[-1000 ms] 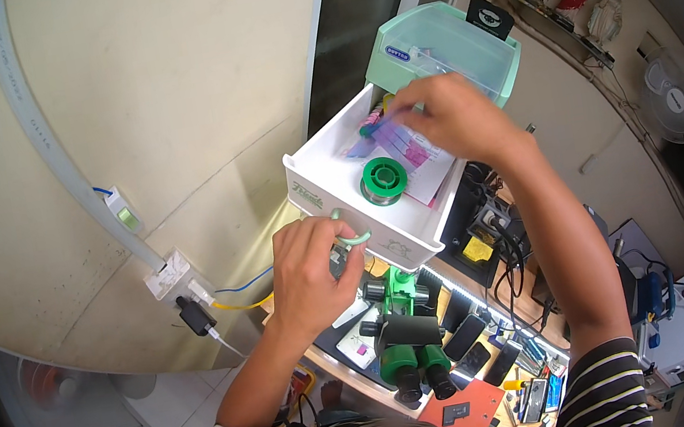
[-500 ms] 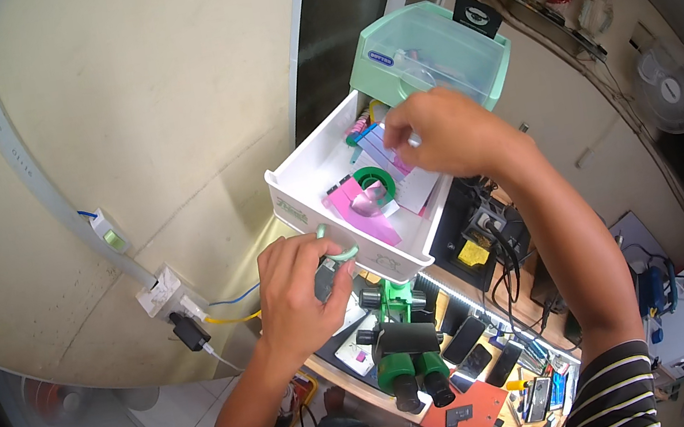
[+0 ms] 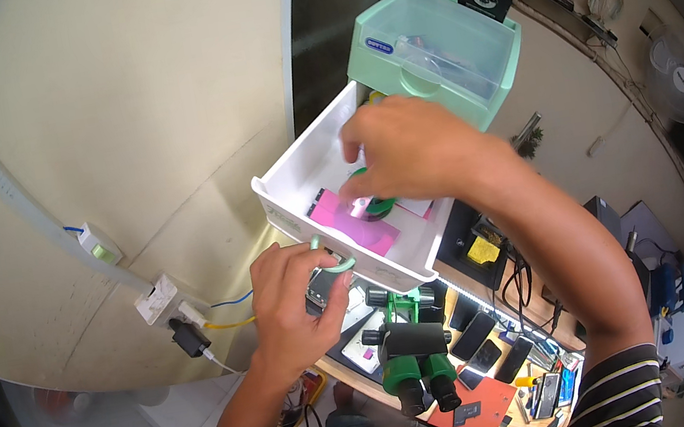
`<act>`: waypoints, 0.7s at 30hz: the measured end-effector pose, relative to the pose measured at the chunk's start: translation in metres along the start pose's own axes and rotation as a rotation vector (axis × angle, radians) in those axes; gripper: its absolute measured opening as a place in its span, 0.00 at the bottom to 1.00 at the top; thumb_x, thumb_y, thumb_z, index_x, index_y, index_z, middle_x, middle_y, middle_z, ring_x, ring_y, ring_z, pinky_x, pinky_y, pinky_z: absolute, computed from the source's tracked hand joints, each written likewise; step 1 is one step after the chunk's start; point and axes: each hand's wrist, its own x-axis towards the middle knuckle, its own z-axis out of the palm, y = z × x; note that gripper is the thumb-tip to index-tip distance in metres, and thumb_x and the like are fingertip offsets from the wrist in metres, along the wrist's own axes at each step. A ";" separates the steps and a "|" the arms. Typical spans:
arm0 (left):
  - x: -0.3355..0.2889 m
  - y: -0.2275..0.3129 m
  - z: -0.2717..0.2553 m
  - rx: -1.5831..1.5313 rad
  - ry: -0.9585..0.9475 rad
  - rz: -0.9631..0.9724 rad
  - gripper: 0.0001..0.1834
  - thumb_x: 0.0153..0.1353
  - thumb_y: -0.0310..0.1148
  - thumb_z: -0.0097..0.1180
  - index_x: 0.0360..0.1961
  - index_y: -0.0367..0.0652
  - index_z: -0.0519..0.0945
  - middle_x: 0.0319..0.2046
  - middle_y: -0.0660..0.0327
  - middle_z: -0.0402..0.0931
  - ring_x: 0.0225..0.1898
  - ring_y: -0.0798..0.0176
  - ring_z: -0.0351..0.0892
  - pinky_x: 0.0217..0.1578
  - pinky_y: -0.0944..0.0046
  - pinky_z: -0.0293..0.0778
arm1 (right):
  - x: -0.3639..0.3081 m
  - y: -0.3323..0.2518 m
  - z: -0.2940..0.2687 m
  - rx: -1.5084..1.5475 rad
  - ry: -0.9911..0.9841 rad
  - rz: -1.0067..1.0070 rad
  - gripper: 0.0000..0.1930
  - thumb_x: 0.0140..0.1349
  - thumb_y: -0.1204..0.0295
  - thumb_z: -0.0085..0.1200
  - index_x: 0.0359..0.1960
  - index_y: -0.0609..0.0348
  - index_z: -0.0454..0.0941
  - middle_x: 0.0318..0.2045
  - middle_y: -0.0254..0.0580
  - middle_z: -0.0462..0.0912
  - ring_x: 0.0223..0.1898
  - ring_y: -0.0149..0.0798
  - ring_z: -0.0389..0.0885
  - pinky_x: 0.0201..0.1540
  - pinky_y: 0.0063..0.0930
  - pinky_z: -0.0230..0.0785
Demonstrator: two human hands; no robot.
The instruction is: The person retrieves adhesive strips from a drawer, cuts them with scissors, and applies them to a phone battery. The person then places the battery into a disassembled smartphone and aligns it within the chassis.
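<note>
Pink sheet (image 3: 350, 225): lying below-left of the right hand (image 3: 410, 147), inside a white drawer (image 3: 299, 171); long axis slanting, dark-edged end pointing upper left. Right hand: fingers standing apart, hovering nearer the sheet than before. Left hand (image 3: 289, 302): clamping the pale-green handle (image 3: 341, 265).

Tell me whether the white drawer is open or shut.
Open: the white drawer juts out from the light-green cabinet, and a pink sheet shows inside it.
</note>
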 end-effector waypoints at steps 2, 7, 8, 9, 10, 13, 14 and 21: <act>-0.001 0.004 0.000 0.000 -0.003 -0.024 0.15 0.53 0.22 0.70 0.42 0.40 0.81 0.39 0.54 0.82 0.47 0.48 0.78 0.51 0.53 0.73 | 0.003 -0.008 0.006 -0.042 -0.089 -0.011 0.18 0.53 0.62 0.67 0.41 0.61 0.86 0.36 0.52 0.88 0.41 0.53 0.87 0.44 0.42 0.77; -0.004 0.008 -0.005 0.006 -0.024 -0.044 0.16 0.53 0.22 0.69 0.44 0.39 0.81 0.43 0.50 0.81 0.47 0.47 0.78 0.49 0.55 0.74 | 0.010 -0.010 0.007 0.124 -0.064 0.006 0.13 0.53 0.67 0.65 0.36 0.62 0.87 0.32 0.54 0.87 0.38 0.53 0.87 0.42 0.40 0.78; -0.004 0.009 -0.006 0.028 -0.032 -0.036 0.16 0.53 0.22 0.69 0.44 0.39 0.81 0.43 0.50 0.80 0.47 0.47 0.78 0.49 0.55 0.74 | 0.010 -0.008 0.003 0.183 -0.001 0.008 0.12 0.53 0.67 0.65 0.34 0.63 0.87 0.31 0.54 0.87 0.36 0.52 0.87 0.41 0.39 0.77; -0.004 0.009 -0.006 0.029 -0.034 -0.036 0.16 0.53 0.22 0.69 0.44 0.39 0.81 0.44 0.49 0.80 0.48 0.48 0.78 0.49 0.55 0.74 | 0.010 -0.004 -0.001 0.230 0.043 0.034 0.11 0.53 0.68 0.65 0.32 0.64 0.87 0.29 0.53 0.87 0.35 0.51 0.87 0.40 0.39 0.77; -0.005 0.009 -0.006 0.018 -0.044 -0.047 0.16 0.53 0.22 0.69 0.45 0.39 0.81 0.45 0.49 0.80 0.48 0.48 0.78 0.49 0.56 0.74 | 0.010 -0.001 -0.007 0.276 0.088 0.063 0.11 0.53 0.68 0.65 0.30 0.65 0.87 0.28 0.53 0.87 0.33 0.50 0.86 0.40 0.38 0.77; -0.005 0.009 -0.005 0.024 -0.047 -0.046 0.17 0.53 0.23 0.69 0.45 0.39 0.81 0.45 0.49 0.80 0.48 0.48 0.79 0.49 0.56 0.74 | 0.008 0.008 -0.021 0.357 0.093 0.118 0.12 0.53 0.67 0.66 0.26 0.67 0.85 0.22 0.46 0.83 0.26 0.40 0.82 0.34 0.34 0.72; -0.005 0.009 -0.005 0.031 -0.044 -0.037 0.17 0.53 0.23 0.69 0.45 0.39 0.81 0.45 0.49 0.80 0.48 0.48 0.79 0.49 0.56 0.74 | 0.006 0.011 -0.024 0.380 0.083 0.113 0.12 0.54 0.66 0.66 0.26 0.66 0.85 0.20 0.43 0.81 0.25 0.36 0.79 0.32 0.32 0.70; -0.007 0.009 -0.001 0.025 -0.032 -0.053 0.17 0.53 0.23 0.69 0.46 0.39 0.81 0.45 0.49 0.80 0.48 0.48 0.79 0.49 0.57 0.74 | -0.001 0.021 -0.032 0.492 -0.010 0.116 0.15 0.57 0.65 0.66 0.22 0.66 0.82 0.16 0.37 0.74 0.22 0.30 0.69 0.28 0.30 0.61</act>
